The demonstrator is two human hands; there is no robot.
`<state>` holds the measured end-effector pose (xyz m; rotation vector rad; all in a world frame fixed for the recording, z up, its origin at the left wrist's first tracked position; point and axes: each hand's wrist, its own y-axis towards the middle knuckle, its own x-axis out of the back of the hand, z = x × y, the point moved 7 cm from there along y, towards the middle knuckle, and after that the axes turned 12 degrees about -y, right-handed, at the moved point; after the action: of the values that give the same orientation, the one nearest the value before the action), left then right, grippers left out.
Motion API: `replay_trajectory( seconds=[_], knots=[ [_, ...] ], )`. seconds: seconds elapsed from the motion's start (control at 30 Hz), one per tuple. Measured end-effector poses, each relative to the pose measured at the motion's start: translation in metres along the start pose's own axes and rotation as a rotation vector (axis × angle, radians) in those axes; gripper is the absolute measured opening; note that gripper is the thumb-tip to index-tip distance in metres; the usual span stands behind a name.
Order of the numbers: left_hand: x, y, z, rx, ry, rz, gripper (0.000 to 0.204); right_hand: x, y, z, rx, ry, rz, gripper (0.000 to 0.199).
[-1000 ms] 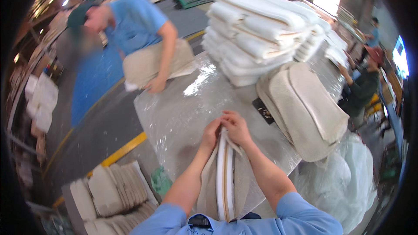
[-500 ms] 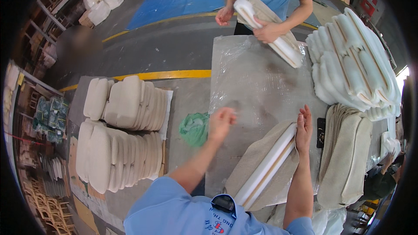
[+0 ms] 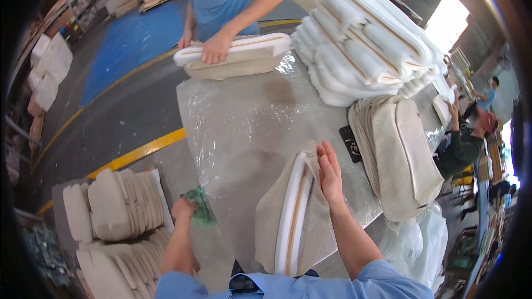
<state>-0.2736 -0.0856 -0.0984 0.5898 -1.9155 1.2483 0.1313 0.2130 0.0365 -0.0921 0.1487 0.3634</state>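
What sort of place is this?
Likely a cushion or upholstery workshop: tall stack of white padding, rows of beige padded pieces at lower left, and a white strip between flaps of beige fabric by the wearer's right hand.

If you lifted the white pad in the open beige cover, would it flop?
The white pad probably holds its shape, lying in one smooth, long line. It looks light and squashy, judging by the puffy stacked pads beyond. The beige cover seems floppier and may trail, since its sides spread open around the pad.
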Motion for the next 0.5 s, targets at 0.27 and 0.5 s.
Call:
replay_trajectory(
  seconds=[0.27,0.5],
  knots=[
    [0.061,-0.029,-0.037,-0.147,0.086,-0.477,0.068,-0.021,-0.031,0.070,0.042,-0.782,0.201,0.099],
    [0.042,-0.168,-0.324,-1.201,-0.728,0.143,0.050,0.011,-0.008,0.063,0.104,-0.931,-0.136,0.022]
  ],
)
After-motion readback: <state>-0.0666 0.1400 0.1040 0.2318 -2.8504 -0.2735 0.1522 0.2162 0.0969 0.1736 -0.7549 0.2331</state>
